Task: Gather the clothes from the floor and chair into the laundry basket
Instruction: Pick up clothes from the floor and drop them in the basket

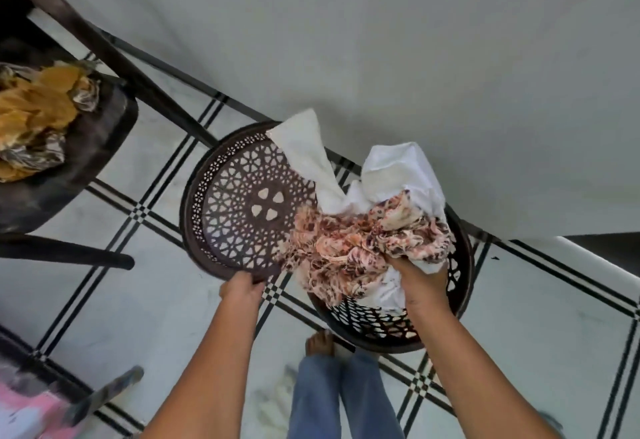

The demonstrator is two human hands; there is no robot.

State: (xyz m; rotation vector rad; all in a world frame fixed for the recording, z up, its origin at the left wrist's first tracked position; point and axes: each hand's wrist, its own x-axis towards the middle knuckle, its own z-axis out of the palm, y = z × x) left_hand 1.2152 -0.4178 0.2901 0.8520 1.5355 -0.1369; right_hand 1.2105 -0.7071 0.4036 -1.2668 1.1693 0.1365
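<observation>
A dark brown lattice laundry basket (374, 328) stands on the tiled floor by the wall. My left hand (242, 288) grips the rim of its round perforated lid (242, 203), held tilted up and to the left of the basket. My right hand (424, 283) is closed on a bundle of clothes over the basket mouth: a red-and-cream patterned cloth (349, 248) and a white cloth (398, 168), which drapes over the lid's edge. On the dark chair (86, 154) at the left lies a heap of yellow and grey patterned clothes (34, 123).
A pale wall (381, 40) rises just behind the basket. Another chair with pink and white fabric (31, 407) sits at the lower left. My bare foot (320, 343) and jeans (343, 400) are just in front of the basket. Open tiled floor (138, 317) lies between the chairs.
</observation>
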